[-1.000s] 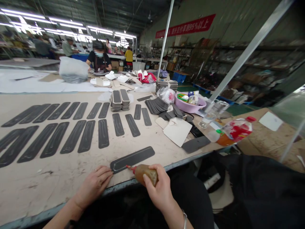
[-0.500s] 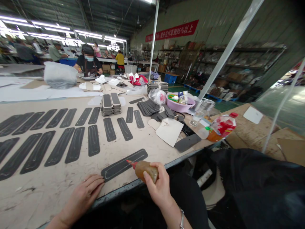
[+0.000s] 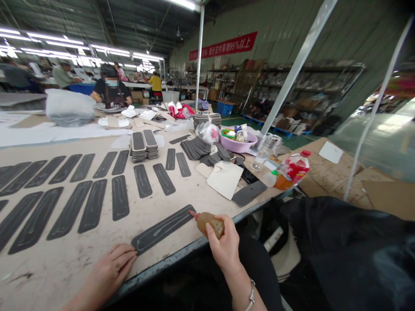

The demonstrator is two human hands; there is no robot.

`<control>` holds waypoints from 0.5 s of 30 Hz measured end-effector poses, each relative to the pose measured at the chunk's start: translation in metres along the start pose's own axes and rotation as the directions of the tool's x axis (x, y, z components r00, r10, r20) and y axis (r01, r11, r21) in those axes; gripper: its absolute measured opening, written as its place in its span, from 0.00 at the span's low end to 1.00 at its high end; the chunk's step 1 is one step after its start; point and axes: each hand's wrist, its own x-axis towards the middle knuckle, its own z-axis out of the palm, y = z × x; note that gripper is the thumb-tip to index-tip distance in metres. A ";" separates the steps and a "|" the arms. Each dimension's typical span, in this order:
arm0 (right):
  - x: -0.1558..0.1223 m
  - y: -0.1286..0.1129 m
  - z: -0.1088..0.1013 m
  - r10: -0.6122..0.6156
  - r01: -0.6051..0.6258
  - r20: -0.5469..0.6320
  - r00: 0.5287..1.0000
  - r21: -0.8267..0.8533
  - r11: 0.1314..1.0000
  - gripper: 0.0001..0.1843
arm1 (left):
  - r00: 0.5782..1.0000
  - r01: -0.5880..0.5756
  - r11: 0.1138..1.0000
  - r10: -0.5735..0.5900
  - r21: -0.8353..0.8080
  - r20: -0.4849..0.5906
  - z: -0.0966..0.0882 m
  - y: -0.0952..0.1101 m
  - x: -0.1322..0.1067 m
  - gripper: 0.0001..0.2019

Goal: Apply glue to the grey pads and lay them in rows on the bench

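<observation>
In the head view, my right hand [image 3: 225, 242] is closed around a squeeze bottle [image 3: 210, 223] of brownish glue, tilted so its red nozzle meets the far right end of a long dark grey strip [image 3: 164, 231] with rounded ends. Pale wet lines of glue run along that strip. The fingers of my left hand [image 3: 115, 265] are pressed together at the strip's near left end and hold it against the table. More dark strips [image 3: 94, 205] lie in two rows to the left, many with glossy glue lines.
Two stacks of grey pieces [image 3: 144, 147] stand mid-table. Loose dark pieces [image 3: 196, 149], a lilac basin [image 3: 238, 144], a white sheet [image 3: 225, 179], a glass cup [image 3: 261, 157] and a red-labelled bottle [image 3: 293, 170] sit to the right. A co-worker [image 3: 112, 88] sits across the table.
The squeeze bottle in my right hand has moved from mid-strip to the strip's far right end, and the glue line there is longer. My left hand stays at the near end.
</observation>
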 end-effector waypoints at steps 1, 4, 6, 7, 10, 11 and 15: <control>0.000 -0.001 0.000 0.004 -0.004 -0.004 1.000 -0.005 1.000 0.10 | 1.000 -0.008 1.000 0.008 0.003 0.002 -0.001 0.000 0.001 0.12; -0.005 -0.006 0.002 0.005 -0.006 0.052 0.999 0.028 1.000 0.10 | 1.000 -0.021 1.000 0.021 0.013 0.013 -0.002 0.000 0.003 0.11; -0.007 -0.009 0.004 0.012 -0.020 0.094 0.995 0.077 0.997 0.10 | 0.999 -0.022 1.000 0.022 0.006 0.025 -0.002 0.000 0.003 0.11; -0.007 -0.009 0.004 0.017 -0.025 0.094 0.995 0.091 0.996 0.10 | 0.999 -0.020 1.000 0.020 -0.002 0.035 -0.001 -0.001 0.003 0.11; -0.003 -0.005 0.004 0.045 -0.046 0.021 0.999 0.061 0.997 0.12 | 0.998 0.015 1.000 -0.014 -0.009 0.067 0.000 0.002 0.004 0.10; -0.003 -0.003 0.003 0.062 -0.063 0.004 0.998 0.046 0.997 0.14 | 0.996 0.036 0.999 -0.036 0.000 0.080 0.000 0.005 0.004 0.10; -0.015 0.006 -0.003 0.196 -0.206 0.101 0.975 0.101 0.973 0.21 | 0.984 0.052 0.996 -0.063 0.069 0.164 -0.001 0.023 0.002 0.11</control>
